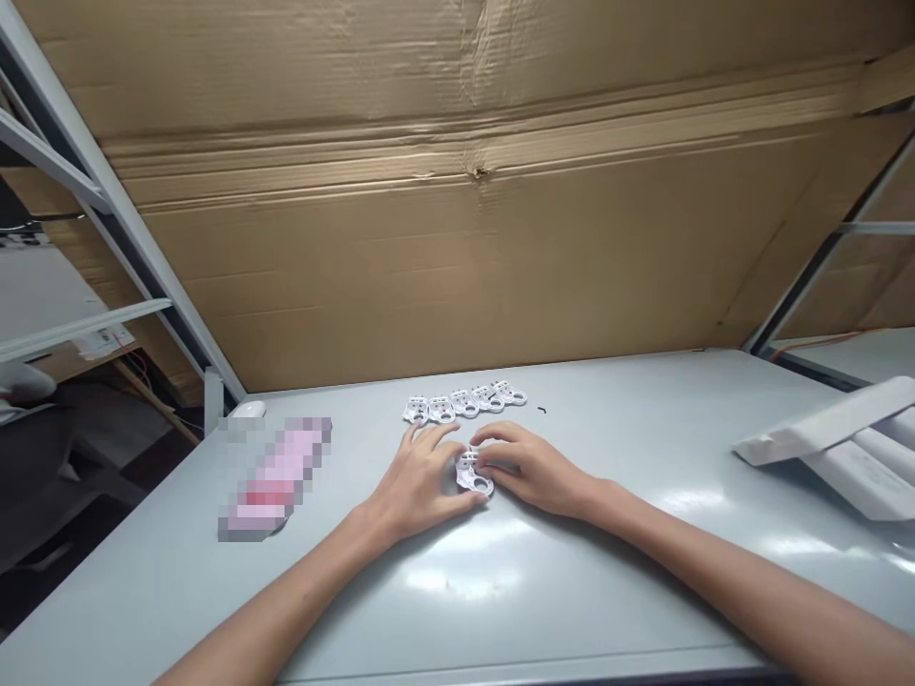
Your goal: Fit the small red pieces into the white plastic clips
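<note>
A small white part with a round ring [473, 474] lies on the grey table [543, 591] between my hands. My left hand [421, 481] grips it from the left, thumb at the ring's lower edge and index finger near its top. From the right, the curled fingers of my right hand [533, 467] press on its upper right side. Just beyond my fingertips, several similar white parts [464, 403] stand side by side in a row. A small black piece [541, 410] lies to the right of that row.
A blurred-out pink item [282, 476] lies at the left, with a white rounded object [249, 410] behind it. White folded packaging [850, 448] sits at the right. A cardboard wall [457, 276] and a metal frame [135, 229] bound the table's back and left.
</note>
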The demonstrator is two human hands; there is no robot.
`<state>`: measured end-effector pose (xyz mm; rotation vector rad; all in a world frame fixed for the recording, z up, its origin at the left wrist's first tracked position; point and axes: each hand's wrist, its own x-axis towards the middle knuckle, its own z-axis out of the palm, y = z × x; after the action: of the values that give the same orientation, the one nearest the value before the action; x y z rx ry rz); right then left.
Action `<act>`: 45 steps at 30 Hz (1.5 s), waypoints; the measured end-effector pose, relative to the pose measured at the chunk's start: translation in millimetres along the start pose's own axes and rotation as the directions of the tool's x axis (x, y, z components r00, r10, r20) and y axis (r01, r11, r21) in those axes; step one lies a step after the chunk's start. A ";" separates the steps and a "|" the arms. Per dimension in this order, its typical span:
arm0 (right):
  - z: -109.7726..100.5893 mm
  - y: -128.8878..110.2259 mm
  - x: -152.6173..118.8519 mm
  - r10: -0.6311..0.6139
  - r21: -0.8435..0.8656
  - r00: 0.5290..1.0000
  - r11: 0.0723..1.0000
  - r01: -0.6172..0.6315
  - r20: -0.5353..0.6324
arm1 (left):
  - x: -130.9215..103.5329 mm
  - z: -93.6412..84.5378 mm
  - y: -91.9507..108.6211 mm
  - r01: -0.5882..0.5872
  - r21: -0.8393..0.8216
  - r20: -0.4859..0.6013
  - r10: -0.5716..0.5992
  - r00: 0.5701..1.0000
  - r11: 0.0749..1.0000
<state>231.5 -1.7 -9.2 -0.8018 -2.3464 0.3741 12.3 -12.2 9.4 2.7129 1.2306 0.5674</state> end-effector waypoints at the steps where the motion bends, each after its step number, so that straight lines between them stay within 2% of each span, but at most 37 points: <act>1: 0.0 -0.5 0.5 -0.010 -0.010 1.000 1.000 0.010 -0.003 | 0.1 -0.1 0.9 0.010 0.006 -0.003 -0.010 1.000 1.000; 8: -0.7 0.2 0.8 -0.051 -0.043 0.998 0.998 0.050 -0.032 | 0.2 -0.8 1.5 0.037 0.022 -0.019 -0.036 0.999 0.999; 10: -3.6 -0.9 0.4 0.011 0.010 0.999 1.000 -0.010 -0.052 | -0.5 -0.3 -0.2 0.040 0.028 -0.018 -0.039 0.999 0.999; 13: -10.7 -4.9 1.3 0.189 0.170 0.978 0.970 -0.172 -0.092 | -1.7 0.4 -2.1 0.033 0.027 -0.010 -0.033 0.999 0.999; 15: -15.4 -7.5 3.1 0.287 0.308 0.955 0.918 -0.250 -0.077 | -2.5 0.4 -2.7 0.031 0.027 -0.001 -0.031 1.000 0.999; 18: -20.3 -9.4 5.5 0.369 0.506 0.929 0.799 -0.324 0.012 | -3.8 -0.1 -3.4 0.033 0.034 0.009 -0.034 0.999 0.999; 23: -23.7 -6.3 5.3 0.507 0.783 0.850 0.468 -0.409 0.140 | -5.6 0.6 -5.6 0.029 0.035 0.012 -0.030 0.999 0.999; 25: -23.9 -0.2 4.2 0.557 0.829 0.808 0.348 -0.437 0.192 | -5.9 1.7 -6.4 0.019 0.031 0.008 -0.019 1.000 0.999; 27: -23.2 9.5 2.9 0.595 0.850 0.774 0.275 -0.449 0.217 | -5.9 2.3 -6.8 0.012 0.032 0.008 -0.013 1.000 0.999; 29: -21.8 20.2 1.4 0.614 0.863 0.761 0.249 -0.439 0.210 | -5.6 2.3 -7.1 0.014 0.039 0.016 -0.015 1.000 0.999; 33: -19.1 32.7 -0.3 0.585 0.878 0.783 0.240 -0.414 0.210 | -5.1 1.7 -8.1 0.012 0.045 0.015 -0.013 1.000 0.999; 37: -19.8 30.8 1.3 0.586 0.904 0.774 0.156 -0.398 0.240 | -5.2 2.3 -9.7 0.004 0.043 0.011 -0.004 1.000 0.999; 41: -22.2 26.8 4.1 0.592 0.902 0.765 0.139 -0.408 0.255 | -5.2 1.4 -9.7 0.015 0.036 0.025 -0.016 1.000 0.999; 45: -24.3 21.0 4.3 0.619 0.895 0.735 0.115 -0.431 0.275 | -4.5 -2.5 -8.0 -0.080 -0.003 0.040 0.080 0.996 0.997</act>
<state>253.8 18.8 2.1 -0.9410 -1.1153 1.7267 3.0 -10.4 8.4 2.7691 1.1165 0.5192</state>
